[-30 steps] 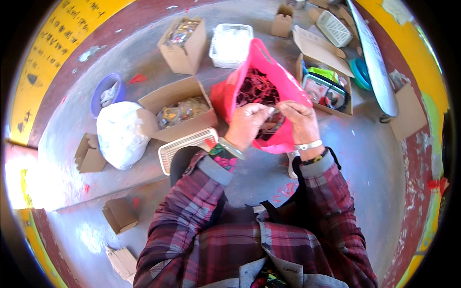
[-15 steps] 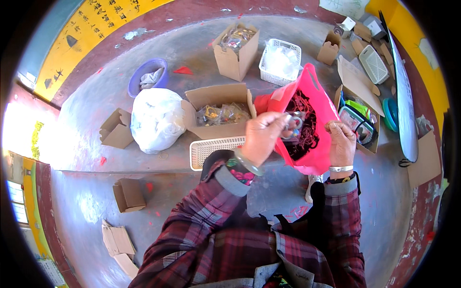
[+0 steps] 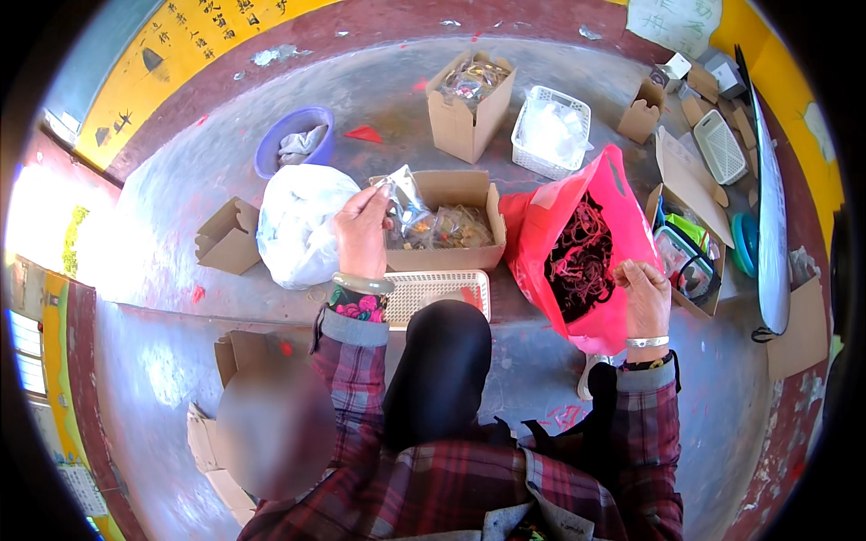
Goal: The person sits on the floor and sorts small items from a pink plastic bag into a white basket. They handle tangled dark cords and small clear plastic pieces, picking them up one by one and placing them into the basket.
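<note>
My left hand point(image 3: 361, 230) pinches a small clear plastic packet point(image 3: 406, 203) and holds it over the open cardboard box point(image 3: 446, 257) that holds several similar packets. My right hand point(image 3: 645, 293) grips the near edge of a pink plastic bag point(image 3: 550, 225), which stands open and is filled with dark red cord-like pieces point(image 3: 582, 257). A white lattice tray point(image 3: 428, 293) lies just in front of the box, next to my dark-clad knee point(image 3: 442, 361).
A bulging white bag point(image 3: 302, 221) and a blue bowl point(image 3: 293, 140) sit to the left. Another filled cardboard box point(image 3: 469, 99), a white basket point(image 3: 552, 133) and several small boxes stand farther back. A box with coloured items point(image 3: 690, 261) is at right.
My left hand has left the pink bag and swung left with a clear packet, now over the cardboard box. My right hand stays on the bag's edge. The view has shifted.
</note>
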`<state>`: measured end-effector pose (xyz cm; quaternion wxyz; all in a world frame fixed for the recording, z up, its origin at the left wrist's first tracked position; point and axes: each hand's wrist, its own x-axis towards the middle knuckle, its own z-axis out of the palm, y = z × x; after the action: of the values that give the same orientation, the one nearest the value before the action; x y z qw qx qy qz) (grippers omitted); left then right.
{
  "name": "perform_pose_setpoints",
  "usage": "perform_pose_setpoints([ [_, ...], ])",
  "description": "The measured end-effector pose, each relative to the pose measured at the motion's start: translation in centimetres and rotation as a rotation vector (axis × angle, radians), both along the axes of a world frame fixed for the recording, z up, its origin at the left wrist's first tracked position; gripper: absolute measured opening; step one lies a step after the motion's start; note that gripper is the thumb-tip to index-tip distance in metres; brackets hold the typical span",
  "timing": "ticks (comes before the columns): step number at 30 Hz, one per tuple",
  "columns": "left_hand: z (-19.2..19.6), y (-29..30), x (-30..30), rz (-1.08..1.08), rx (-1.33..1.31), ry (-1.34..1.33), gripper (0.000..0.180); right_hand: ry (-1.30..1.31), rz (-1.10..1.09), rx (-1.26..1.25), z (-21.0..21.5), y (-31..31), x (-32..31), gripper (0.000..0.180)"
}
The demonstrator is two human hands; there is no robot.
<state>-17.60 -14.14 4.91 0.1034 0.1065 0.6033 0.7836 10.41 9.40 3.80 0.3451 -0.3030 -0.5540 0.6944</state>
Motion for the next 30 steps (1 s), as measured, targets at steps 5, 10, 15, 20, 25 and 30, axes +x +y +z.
perform_pose_setpoints([
  [5, -3.6, 3.3, -2.0, -0.172, -0.065, -0.143, 0.013, -0.013, 0.001, -0.012, 0.2, 0.3, -0.5, 0.011],
  [10, -7.6, 5.4, -4.0, -0.330, -0.131, -0.335, 0.019, -0.037, 0.011, -0.018, 0.4, 0.1, -1.0, 0.011],
  [15, -9.4, 5.9, -4.0, -0.411, -0.262, -0.420, 0.035, -0.073, 0.022, -0.024, 0.3, 0.3, -1.0, 0.012],
  [20, -4.5, 3.6, -1.8, -0.457, -0.153, -0.228, 0.036, -0.082, 0.039, -0.018, 0.3, 0.0, -0.8, 0.013],
  [25, -1.2, -1.3, 2.2, -0.452, -0.378, 0.144, 0.029, -0.075, 0.029, -0.002, 0.5, 0.0, -0.2, 0.014],
  [30, -3.7, -6.4, 5.5, -0.436, -0.533, 0.141, 0.027, -0.039, 0.040, -0.029, 0.5, -0.7, -0.1, 0.016],
])
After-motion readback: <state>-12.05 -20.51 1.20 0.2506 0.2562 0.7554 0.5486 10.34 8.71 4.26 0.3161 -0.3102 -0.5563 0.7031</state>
